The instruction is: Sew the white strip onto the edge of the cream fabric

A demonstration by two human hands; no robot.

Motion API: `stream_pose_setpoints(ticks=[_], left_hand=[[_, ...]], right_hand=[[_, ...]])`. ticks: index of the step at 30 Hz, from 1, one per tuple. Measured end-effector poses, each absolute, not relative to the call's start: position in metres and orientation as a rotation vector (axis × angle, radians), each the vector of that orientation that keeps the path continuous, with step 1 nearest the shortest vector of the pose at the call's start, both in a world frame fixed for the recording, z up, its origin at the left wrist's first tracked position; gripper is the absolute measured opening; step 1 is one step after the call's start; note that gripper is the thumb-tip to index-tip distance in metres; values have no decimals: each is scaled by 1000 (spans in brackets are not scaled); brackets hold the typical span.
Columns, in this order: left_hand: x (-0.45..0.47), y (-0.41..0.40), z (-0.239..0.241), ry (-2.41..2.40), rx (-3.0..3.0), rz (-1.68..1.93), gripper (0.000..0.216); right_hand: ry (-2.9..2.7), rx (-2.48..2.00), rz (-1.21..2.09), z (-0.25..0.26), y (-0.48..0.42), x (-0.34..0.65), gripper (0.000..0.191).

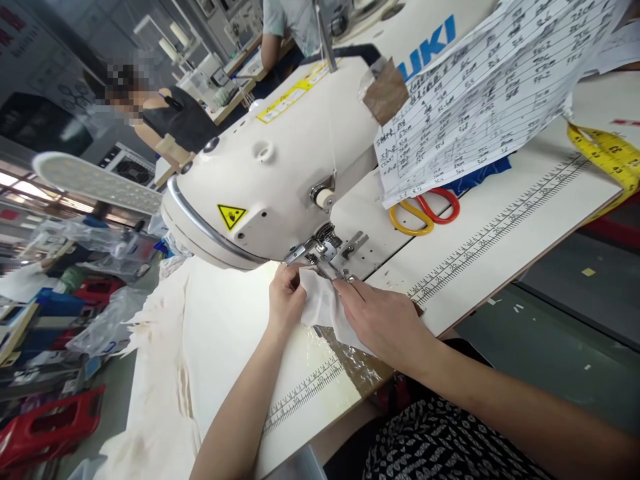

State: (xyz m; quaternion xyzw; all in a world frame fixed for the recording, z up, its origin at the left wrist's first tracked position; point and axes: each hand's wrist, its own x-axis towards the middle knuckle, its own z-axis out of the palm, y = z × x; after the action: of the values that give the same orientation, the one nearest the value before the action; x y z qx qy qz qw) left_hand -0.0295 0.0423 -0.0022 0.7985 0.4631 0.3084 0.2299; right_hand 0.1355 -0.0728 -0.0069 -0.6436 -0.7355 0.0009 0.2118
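Note:
A piece of thin white fabric (325,307) lies under the presser foot area of a white sewing machine (280,160). My left hand (287,293) is closed at the fabric's left edge, fingers curled with the thumb pressed on them. On the other side, my right hand (383,320) bends over the cloth, its fingertips pressed down close to the metal presser foot (327,267). The needle tip and the fabric's far edge are hidden behind the foot and my fingers.
Scissors (425,212) with yellow and red handles lie right of the machine, partly under a handwritten sheet (490,100). A yellow tape measure (605,160) hangs at the right edge. Pale cloth (160,373) covers the table's left side. Two people sit at the back.

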Motion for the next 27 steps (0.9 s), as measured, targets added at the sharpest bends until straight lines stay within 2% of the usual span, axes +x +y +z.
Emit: stream_pose_setpoints(ticks=[11,17,27], left_hand=[[-31,43,-10,1292,2418,802,25],[-30,42,-5,1327,2289,824,9],[-30,41,-4,1234,2416,896,9]], right_hand=[[-2062,-1793,5,-6,-75,135,36],[-2031,-1782,10,-6,-76,135,29],[-2068,-1879,98,0,-72,134,32]])
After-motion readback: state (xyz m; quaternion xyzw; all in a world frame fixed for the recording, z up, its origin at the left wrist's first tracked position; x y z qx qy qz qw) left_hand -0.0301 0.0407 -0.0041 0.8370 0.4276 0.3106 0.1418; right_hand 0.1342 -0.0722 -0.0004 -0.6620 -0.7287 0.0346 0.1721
